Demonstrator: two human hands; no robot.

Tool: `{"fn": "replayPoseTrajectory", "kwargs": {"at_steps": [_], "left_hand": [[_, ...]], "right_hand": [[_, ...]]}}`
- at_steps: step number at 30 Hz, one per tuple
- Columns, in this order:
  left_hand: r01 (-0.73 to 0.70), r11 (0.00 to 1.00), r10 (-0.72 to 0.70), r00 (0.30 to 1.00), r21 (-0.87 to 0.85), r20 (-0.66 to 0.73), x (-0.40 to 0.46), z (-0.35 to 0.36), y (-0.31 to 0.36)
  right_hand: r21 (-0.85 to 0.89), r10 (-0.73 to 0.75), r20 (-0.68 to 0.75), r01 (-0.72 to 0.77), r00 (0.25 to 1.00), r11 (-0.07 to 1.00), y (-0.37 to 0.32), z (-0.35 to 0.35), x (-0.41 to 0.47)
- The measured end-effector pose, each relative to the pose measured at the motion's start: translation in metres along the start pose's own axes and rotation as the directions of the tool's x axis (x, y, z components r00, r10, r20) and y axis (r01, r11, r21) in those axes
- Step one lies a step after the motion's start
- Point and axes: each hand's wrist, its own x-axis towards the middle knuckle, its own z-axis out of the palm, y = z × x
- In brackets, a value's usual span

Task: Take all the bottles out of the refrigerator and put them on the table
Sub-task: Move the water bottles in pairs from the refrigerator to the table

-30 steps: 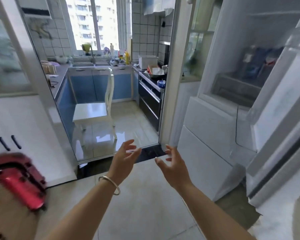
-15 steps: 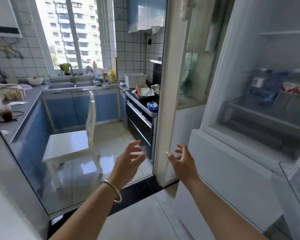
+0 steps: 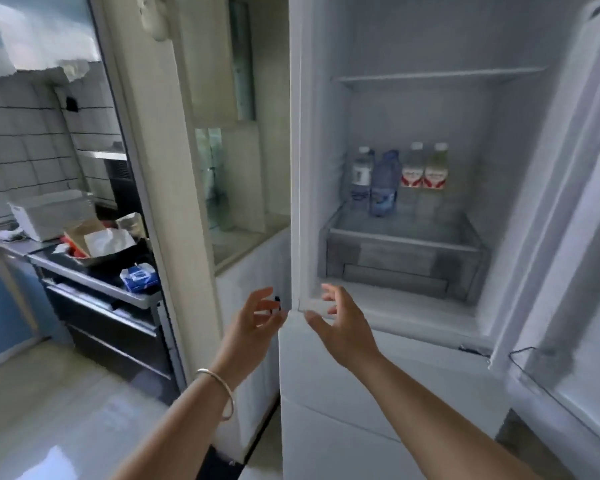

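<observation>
Before the open refrigerator (image 3: 413,98), the view had swung from the kitchen to its interior. Four bottles (image 3: 399,178) stood on the middle shelf. Left hand (image 3: 257,315) and right hand (image 3: 343,323) were spread, empty; reaching likely followed.

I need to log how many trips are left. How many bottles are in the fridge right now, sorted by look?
Clear bottle with dark label: 1
Blue bottle: 1
Bottles with red and white labels: 2
Total: 4, all standing on one shelf. Both hands, left and right, are empty.
</observation>
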Motion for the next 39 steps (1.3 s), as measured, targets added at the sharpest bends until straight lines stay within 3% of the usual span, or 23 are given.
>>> {"fn": "replayPoseTrajectory", "kwargs": {"at_steps": [7, 11, 18, 21, 28, 31, 39], "left_hand": [[-0.025, 0.995, 0.044, 0.979, -0.100, 0.197, 0.122, 0.063, -0.014], [-0.022, 0.988, 0.063, 0.959, -0.150, 0.276, 0.186, 0.114, -0.011], [-0.022, 0.978, 0.067, 0.974, -0.207, 0.216, 0.323, 0.182, 0.012], [-0.083, 0.963, 0.114, 0.987, -0.257, 0.111, 0.372, 0.204, 0.031], [-0.184, 0.972, 0.172, 0.981, -0.145, -0.091, 0.449, 0.240, 0.017], [-0.201, 0.966, 0.167, 0.966, -0.166, -0.197, 0.467, 0.255, 0.021], [-0.108, 0.933, 0.092, 0.994, -0.344, -0.061, 0.506, 0.275, 0.001]], "right_hand": [[-0.051, 0.107, -0.236, -0.122, 0.966, 0.991, 0.042, -0.038, 0.081], [-0.094, 0.037, -0.341, -0.073, 0.939, 0.993, 0.072, -0.056, 0.143], [-0.095, -0.004, -0.379, -0.035, 0.925, 0.995, 0.104, -0.096, 0.280], [-0.018, 0.022, -0.405, -0.032, 0.914, 0.999, 0.118, -0.116, 0.332], [0.142, 0.113, -0.481, -0.050, 0.870, 0.989, 0.167, -0.106, 0.410], [0.115, 0.161, -0.539, -0.118, 0.827, 0.986, 0.171, -0.093, 0.424], [0.158, 0.157, -0.643, -0.071, 0.750, 0.985, 0.174, -0.079, 0.455]]}}
